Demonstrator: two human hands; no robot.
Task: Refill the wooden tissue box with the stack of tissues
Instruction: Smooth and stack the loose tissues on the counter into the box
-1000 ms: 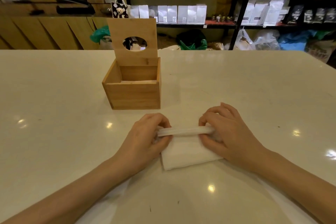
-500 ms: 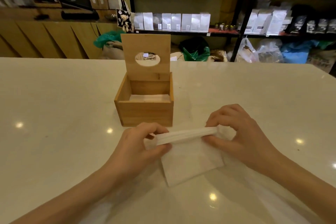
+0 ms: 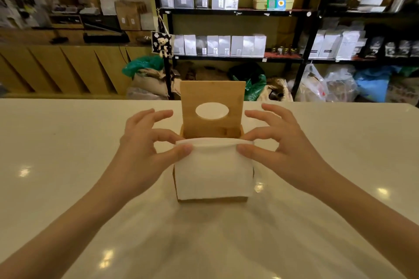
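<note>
Right over the middle of the glossy cream tabletop (image 3: 68, 165), the white folded stack of tissues (image 3: 214, 170) is held above the near side of the square light-wood tissue box (image 3: 235, 199), hanging down so it hides most of the front wall. So roughly halfway I'd say: lid with the oval hole (image 3: 213, 108) is already flipped up at the far edge, tissues are at the box but not seated inside yet, and the lid's not closed. Left hand (image 3: 145, 154) pinches the stack's top left corner, right hand (image 3: 278, 149) the top right corner, thumb and forefinger fingers (image 3: 181, 149) narrow on the tissue, the rest spread loose
</note>
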